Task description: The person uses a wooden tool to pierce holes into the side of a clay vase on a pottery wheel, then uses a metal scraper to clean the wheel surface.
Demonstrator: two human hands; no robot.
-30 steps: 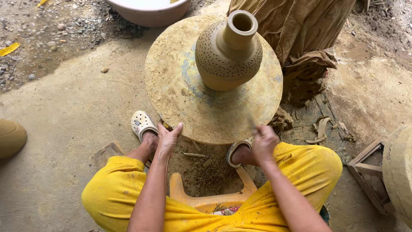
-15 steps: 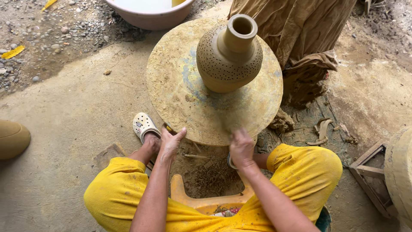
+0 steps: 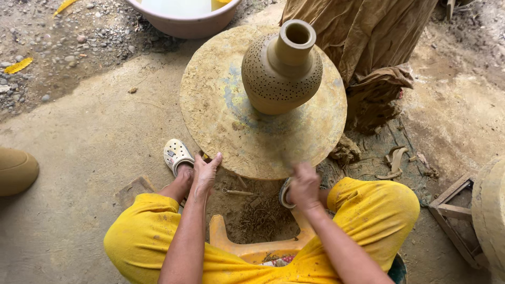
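Since half a second ago my right hand point(image 3: 304, 185) has slid along the near rim of the round clay-smeared wheel point(image 3: 221, 110); it is motion-blurred, so I cannot tell how its fingers sit. My left hand point(image 3: 205, 171) has stayed put at the rim's near-left edge, fingers together, thumb apart, holding nothing. The clay vase point(image 3: 281, 71) stands upright on the wheel's far half, tan, round-bellied with a plain narrow neck, its shoulder pricked all over with small holes.
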